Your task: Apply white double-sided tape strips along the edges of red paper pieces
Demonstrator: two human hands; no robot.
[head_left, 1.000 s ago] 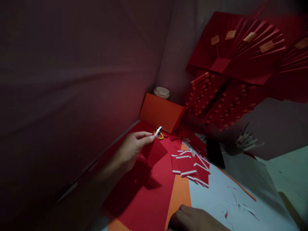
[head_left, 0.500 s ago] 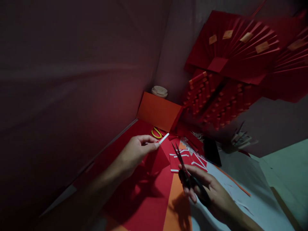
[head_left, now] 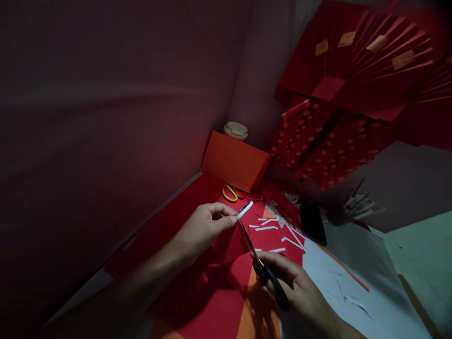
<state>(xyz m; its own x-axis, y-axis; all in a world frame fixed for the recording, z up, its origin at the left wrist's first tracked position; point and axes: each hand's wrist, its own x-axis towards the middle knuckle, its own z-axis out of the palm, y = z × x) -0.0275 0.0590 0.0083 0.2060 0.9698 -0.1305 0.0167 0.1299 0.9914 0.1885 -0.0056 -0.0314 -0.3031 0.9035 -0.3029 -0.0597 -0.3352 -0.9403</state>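
Observation:
My left hand [head_left: 215, 223] pinches a narrow white strip [head_left: 246, 209] between thumb and forefinger. Black-handled scissors [head_left: 270, 281] are gripped in my right hand [head_left: 293, 282], their blades pointing up and left. The blade tips come right up to the strip beside my left fingertips; whether they touch it I cannot tell. Below and right of the strip lie several small red paper pieces [head_left: 266, 239] with white strips along their edges. Under both hands spreads a large red sheet [head_left: 212, 301], with an orange sheet [head_left: 252, 306] at its right side.
Yellow-handled scissors [head_left: 230, 194] lie before a folded orange card [head_left: 235, 160], with a lidded cup [head_left: 235, 131] behind. A black phone [head_left: 312, 222] and a holder with pens [head_left: 356, 205] stand right. Red paper fans [head_left: 367, 52] and firecracker-like rolls [head_left: 296, 134] hang on the wall.
My right hand has moved up and left, and the scissors' blades, spread apart before, are now nearly together at the strip. My left hand has shifted slightly right and down.

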